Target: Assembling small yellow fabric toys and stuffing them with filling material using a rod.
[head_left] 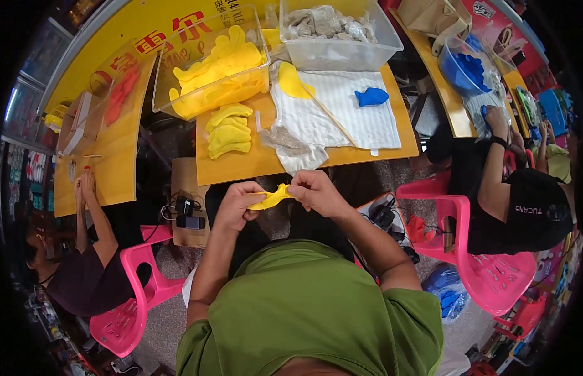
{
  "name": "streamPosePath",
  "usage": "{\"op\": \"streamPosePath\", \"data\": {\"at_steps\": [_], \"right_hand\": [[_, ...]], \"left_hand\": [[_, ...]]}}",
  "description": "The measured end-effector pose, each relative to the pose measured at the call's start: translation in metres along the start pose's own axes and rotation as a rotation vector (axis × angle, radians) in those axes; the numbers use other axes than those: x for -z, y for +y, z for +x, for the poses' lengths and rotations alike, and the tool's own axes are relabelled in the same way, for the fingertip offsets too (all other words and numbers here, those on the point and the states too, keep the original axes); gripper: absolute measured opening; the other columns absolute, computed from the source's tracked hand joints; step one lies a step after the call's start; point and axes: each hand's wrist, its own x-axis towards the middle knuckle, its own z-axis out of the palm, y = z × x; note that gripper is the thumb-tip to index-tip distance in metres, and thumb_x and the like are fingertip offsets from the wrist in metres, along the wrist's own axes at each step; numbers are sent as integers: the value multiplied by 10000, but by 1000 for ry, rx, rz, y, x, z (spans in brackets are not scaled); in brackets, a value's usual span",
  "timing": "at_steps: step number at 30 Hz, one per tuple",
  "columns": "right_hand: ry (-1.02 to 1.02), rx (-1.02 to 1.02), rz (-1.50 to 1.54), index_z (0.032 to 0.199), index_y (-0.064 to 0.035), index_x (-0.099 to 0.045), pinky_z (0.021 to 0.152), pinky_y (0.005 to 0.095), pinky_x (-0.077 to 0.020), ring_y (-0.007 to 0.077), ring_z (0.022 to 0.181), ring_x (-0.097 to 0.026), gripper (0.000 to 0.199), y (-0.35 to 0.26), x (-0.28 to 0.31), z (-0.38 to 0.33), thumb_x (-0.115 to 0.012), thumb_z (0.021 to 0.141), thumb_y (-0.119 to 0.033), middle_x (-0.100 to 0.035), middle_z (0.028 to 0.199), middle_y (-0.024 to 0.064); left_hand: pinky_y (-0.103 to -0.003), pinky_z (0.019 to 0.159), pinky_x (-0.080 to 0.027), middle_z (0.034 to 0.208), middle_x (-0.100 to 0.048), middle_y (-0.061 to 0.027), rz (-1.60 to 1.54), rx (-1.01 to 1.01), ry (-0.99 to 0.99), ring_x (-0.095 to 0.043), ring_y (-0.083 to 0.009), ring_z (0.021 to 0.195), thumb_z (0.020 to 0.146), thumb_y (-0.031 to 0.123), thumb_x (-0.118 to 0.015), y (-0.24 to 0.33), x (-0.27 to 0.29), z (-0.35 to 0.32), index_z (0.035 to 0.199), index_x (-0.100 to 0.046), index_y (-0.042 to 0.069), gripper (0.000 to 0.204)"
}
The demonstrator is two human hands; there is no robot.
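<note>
With fingers of the left hand (237, 203) and right hand (316, 193) pinching its opposite ends, the yellow piece (273, 198) is beyond the near edge of the surface (227, 169), where uneven pulling could tear it and a loosened pinch could drop it.

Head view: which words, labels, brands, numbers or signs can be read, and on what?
Wording withheld; places only.
Yellow panel: large red characters, smaller dark lettering.
Red panel, upper right: small pale lettering.
Black shirt, right: pale lettering.
Held yellow piece: no lettering seen.
Elsewhere: too small or blurred.
</note>
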Motion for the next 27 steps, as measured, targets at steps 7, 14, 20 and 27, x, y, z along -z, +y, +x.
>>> {"op": "streamPosePath", "data": {"at_steps": [7, 14, 20, 27], "right_hand": [[240, -95, 731, 774, -28, -531, 412, 242, -378, 95, 483, -456, 187, 16, -23, 4, -617, 872, -161, -513, 630, 26], [280, -147, 808, 787, -35, -539, 429, 250, -406, 107, 494, -483, 183, 28, -47, 0, -606, 883, -176, -535, 654, 31], [336, -124, 620, 773, -47, -541, 407, 235, -384, 95, 448, -465, 169, 32, -65, 1, -596, 883, -163, -535, 618, 28], [225, -117, 377, 800, -36, -538, 443, 230, -402, 88, 497, -483, 157, 22, -76, -4, -621, 862, -154, -523, 651, 19]], "left_hand": [[-319, 812, -466, 1030, -546, -80, -482, -459, 171, -561, -191, 928, 880, 154, -565, -45, -26, 13, 1134, -433, 59, 301], [-269, 622, -508, 791, -618, -88, -195, -389, 283, -595, -150, 626, 781, -68, -556, -38, -56, 14, 955, -552, -16, 181], [-218, 684, -450, 873, -563, -51, -78, -621, 624, -549, -108, 750, 864, -2, -502, -46, -52, 28, 1043, -489, -20, 181], [-215, 694, -430, 853, -506, -22, 393, -917, 772, -502, -93, 762, 830, -59, -531, -35, -31, 27, 975, -516, -3, 157]]}}
